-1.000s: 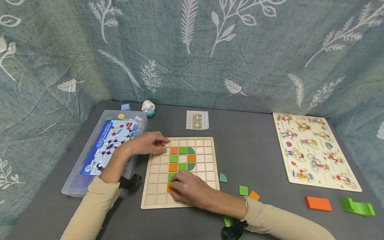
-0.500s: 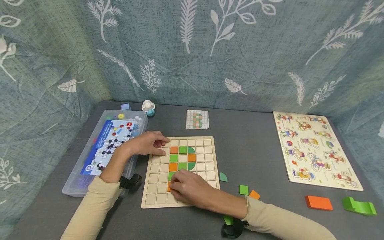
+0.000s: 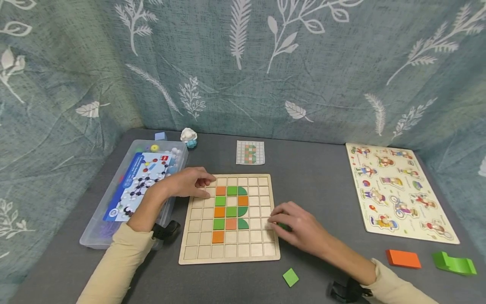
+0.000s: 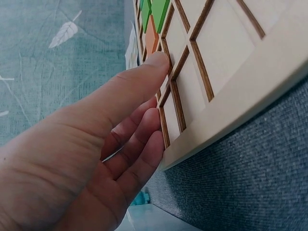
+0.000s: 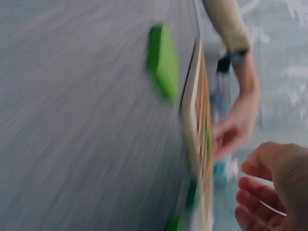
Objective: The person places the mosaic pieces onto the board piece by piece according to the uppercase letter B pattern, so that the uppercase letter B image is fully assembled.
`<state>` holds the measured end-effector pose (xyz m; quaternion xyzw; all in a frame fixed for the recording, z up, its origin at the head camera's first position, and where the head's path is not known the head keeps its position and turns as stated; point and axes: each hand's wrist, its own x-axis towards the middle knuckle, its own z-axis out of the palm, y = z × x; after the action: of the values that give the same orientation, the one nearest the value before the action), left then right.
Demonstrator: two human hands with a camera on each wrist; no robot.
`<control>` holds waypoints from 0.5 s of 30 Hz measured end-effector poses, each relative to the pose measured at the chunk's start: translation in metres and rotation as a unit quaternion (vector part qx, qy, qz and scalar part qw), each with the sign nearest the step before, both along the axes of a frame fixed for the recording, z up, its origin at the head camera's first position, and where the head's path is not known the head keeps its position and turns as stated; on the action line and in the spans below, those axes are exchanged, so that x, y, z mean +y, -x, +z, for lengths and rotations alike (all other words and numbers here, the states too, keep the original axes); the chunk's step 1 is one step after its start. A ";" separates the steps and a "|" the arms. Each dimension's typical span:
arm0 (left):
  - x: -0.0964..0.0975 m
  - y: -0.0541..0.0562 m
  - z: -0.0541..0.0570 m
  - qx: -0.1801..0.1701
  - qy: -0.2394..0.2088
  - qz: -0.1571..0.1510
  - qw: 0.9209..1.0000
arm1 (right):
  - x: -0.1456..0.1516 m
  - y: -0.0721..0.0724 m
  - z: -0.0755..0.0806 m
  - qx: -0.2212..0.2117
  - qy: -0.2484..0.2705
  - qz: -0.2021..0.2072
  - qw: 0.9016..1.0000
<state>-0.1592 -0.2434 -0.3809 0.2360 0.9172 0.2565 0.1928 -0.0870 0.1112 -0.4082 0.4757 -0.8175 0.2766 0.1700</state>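
Note:
Near the right edge of the wooden grid board [image 3: 248, 251], my right hand [image 3: 300, 223] hovers with loosely bent fingers. A dark green quarter-circle tile [image 3: 284, 226] shows partly beneath it, and I see nothing between the fingers in the right wrist view. My left hand [image 3: 190, 182] rests on the board's upper left corner, thumb and fingertips touching the wood. Orange tiles [image 3: 218, 237], light green tiles [image 3: 219, 223] and dark green quarter-circles [image 3: 243, 223] fill several cells. A loose green square tile [image 3: 290, 277] lies off the board's lower right corner.
A printed pattern card [image 3: 250, 152] lies behind the board. To the left stands a clear plastic box [image 3: 91, 240] with a molecular model label. A picture puzzle board [image 3: 402, 192], an orange block [image 3: 403, 259] and a green block [image 3: 454, 263] lie on the right.
My right hand has lifted off the lower middle of the board and moved right, past its edge. It uncovers an orange and a dark green tile there. The left hand stays put.

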 end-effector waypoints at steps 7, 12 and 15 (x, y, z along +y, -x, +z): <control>0.000 -0.001 0.001 -0.005 -0.003 -0.002 1.000 | 0.052 0.003 -0.013 -0.049 0.028 -0.029 0.998; 0.001 0.000 0.001 -0.006 -0.006 -0.002 1.000 | 0.067 0.000 -0.017 -0.063 0.017 -0.032 0.997; 0.001 0.000 0.001 -0.006 -0.006 0.000 1.000 | 0.069 -0.001 -0.018 -0.065 0.008 -0.024 0.998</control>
<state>-0.1594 -0.2421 -0.3796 0.2357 0.9146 0.2632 0.1966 -0.0856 0.1803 -0.4265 0.4358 -0.8356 0.3094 0.1265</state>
